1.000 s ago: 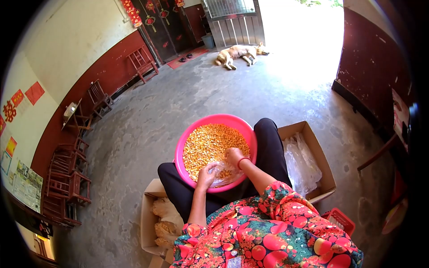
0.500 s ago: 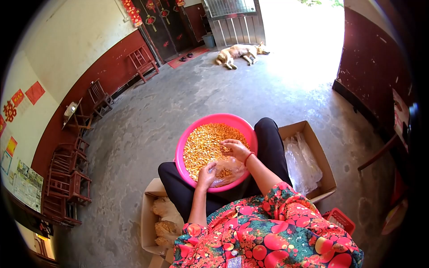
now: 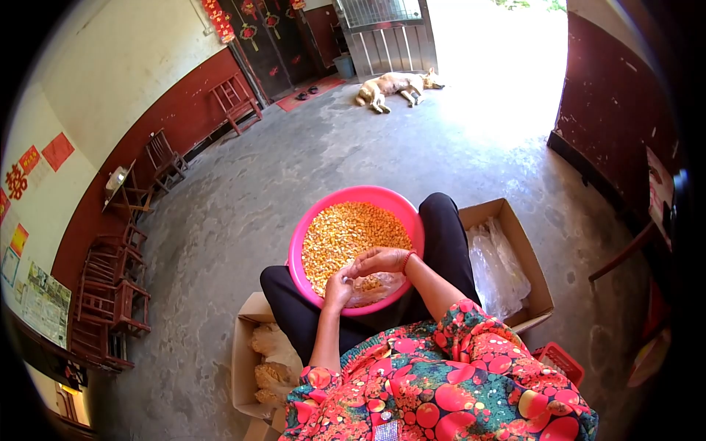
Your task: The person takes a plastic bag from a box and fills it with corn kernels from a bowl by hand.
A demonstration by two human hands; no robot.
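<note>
A pink basin (image 3: 294, 257) of loose yellow corn kernels (image 3: 346, 228) rests on my lap between my knees. My left hand (image 3: 337, 288) is closed on the edge of a clear plastic bag (image 3: 376, 289), which lies over the near side of the basin with some kernels showing in or through it. My right hand (image 3: 380, 260), with a red band at the wrist, arches over the bag. Its fingers are drawn together and meet the fingertips of the left hand; what they hold, if anything, is hidden.
On the right stands a cardboard box (image 3: 540, 275) of clear plastic bags, beside a red basket (image 3: 562, 361). An open box (image 3: 243, 360) on the left holds filled bags. A dog (image 3: 393, 87) lies near the doorway. Wooden chairs (image 3: 118, 294) line the left wall.
My right hand has come down and left from over the kernels to meet my left hand at the bag. The left hand and basin stay nearly in place.
</note>
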